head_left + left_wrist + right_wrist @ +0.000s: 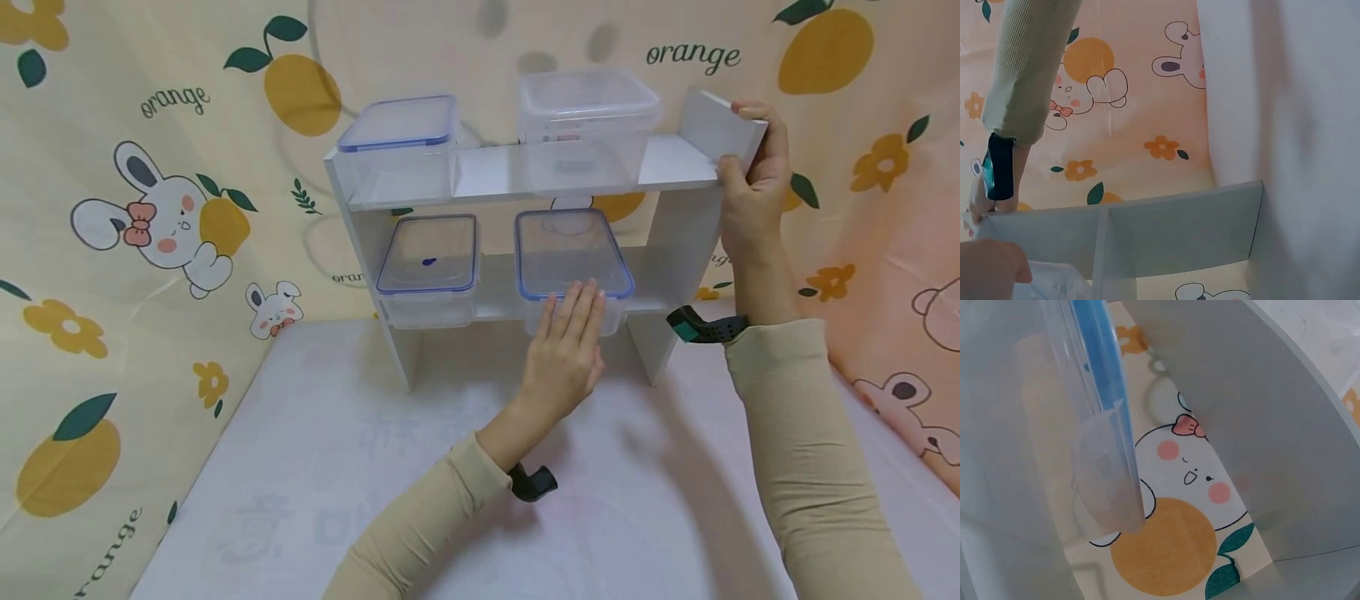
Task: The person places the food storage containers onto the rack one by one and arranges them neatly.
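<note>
A white two-tier shelf (490,171) stands on the table with clear lidded boxes on both tiers. My left hand (564,354), its fingers straight and together, lies against the front of the lower right box (573,250), which has a blue-edged lid. In the left wrist view part of that left hand (991,269) shows beside a clear box (1060,281). My right hand (759,192) grips the raised end panel (720,125) at the shelf's top right, thumb in front and fingers behind. The right wrist view looks into the shelf past a blue-edged box (1107,469).
A blue-lidded box (397,150) sits at the top left and a clear-lidded box (588,129) at the top right. Another blue-lidded box (427,267) occupies the lower left. A printed cloth backdrop (187,317) hangs behind; a white-covered table (315,467) lies in front.
</note>
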`<action>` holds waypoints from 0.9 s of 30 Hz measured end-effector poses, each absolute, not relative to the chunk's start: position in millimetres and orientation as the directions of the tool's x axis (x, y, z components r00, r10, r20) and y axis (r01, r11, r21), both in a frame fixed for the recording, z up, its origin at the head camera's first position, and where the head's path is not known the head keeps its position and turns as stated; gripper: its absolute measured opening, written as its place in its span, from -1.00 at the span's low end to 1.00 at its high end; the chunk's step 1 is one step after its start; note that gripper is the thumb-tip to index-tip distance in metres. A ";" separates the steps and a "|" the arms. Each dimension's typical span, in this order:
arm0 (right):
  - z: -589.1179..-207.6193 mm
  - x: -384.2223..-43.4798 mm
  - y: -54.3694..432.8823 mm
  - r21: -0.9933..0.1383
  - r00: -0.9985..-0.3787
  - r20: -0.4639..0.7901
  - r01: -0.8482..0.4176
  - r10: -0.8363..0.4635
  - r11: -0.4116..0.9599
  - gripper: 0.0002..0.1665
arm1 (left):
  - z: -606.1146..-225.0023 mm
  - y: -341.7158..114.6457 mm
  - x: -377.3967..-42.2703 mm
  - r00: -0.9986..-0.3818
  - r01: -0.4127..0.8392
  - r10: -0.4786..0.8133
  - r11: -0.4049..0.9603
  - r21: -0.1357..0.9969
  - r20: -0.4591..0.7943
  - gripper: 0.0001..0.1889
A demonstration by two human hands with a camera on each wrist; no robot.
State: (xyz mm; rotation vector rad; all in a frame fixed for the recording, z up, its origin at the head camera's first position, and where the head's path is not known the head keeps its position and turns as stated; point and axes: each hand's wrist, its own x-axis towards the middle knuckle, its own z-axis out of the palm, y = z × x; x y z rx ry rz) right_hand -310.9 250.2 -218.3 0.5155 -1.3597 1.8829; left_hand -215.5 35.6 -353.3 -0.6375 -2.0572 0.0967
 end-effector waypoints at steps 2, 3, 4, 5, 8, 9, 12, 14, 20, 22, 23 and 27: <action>-218.5 -310.6 250.9 -0.629 -0.642 0.689 -0.760 0.335 -0.162 -0.48 | -353.2 35.8 -217.9 -0.414 0.408 0.477 0.859 -0.310 0.776 -0.36; -218.6 -310.4 251.2 -0.631 -0.644 0.688 -0.759 0.335 -0.162 -0.48 | -353.2 35.8 -218.9 -0.413 0.410 0.477 0.858 -0.309 0.776 -0.36; -218.8 -310.1 251.5 -0.631 -0.643 0.689 -0.759 0.335 -0.160 -0.48 | -353.1 35.8 -219.8 -0.414 0.413 0.478 0.857 -0.308 0.775 -0.36; -219.0 -309.7 251.8 -0.633 -0.644 0.688 -0.758 0.334 -0.158 -0.48 | -353.3 35.8 -220.8 -0.415 0.413 0.478 0.857 -0.308 0.774 -0.36; -219.1 -307.7 251.6 -0.639 -0.649 0.683 -0.754 0.335 -0.156 -0.48 | -353.4 36.0 -222.6 -0.424 0.412 0.481 0.857 -0.309 0.768 -0.35; -219.1 -307.2 251.4 -0.640 -0.650 0.682 -0.752 0.334 -0.158 -0.48 | -353.6 36.1 -223.3 -0.427 0.414 0.481 0.857 -0.308 0.766 -0.34; -219.6 -306.1 251.3 -0.638 -0.648 0.685 -0.754 0.332 -0.155 -0.48 | -354.0 35.8 -224.5 -0.444 0.416 0.484 0.857 -0.305 0.754 -0.32; -219.9 -306.0 251.9 -0.635 -0.644 0.689 -0.758 0.333 -0.152 -0.48 | -354.0 35.5 -225.0 -0.453 0.420 0.488 0.855 -0.303 0.746 -0.32; -220.4 -306.2 253.7 -0.631 -0.643 0.689 -0.759 0.336 -0.158 -0.46 | -355.2 36.9 -226.8 -0.457 0.448 0.489 0.848 -0.282 0.743 -0.31; -221.2 -307.3 253.0 -0.636 -0.648 0.685 -0.755 0.333 -0.160 -0.46 | -357.2 36.8 -227.1 -0.454 0.458 0.482 0.848 -0.268 0.749 -0.31; -221.6 -307.8 252.4 -0.639 -0.650 0.684 -0.753 0.331 -0.157 -0.47 | -358.7 36.7 -227.2 -0.451 0.463 0.480 0.847 -0.262 0.753 -0.32; -223.2 -309.8 251.6 -0.643 -0.644 0.687 -0.755 0.336 -0.133 -0.49 | -364.6 33.9 -226.4 -0.421 0.500 0.494 0.826 -0.261 0.761 -0.37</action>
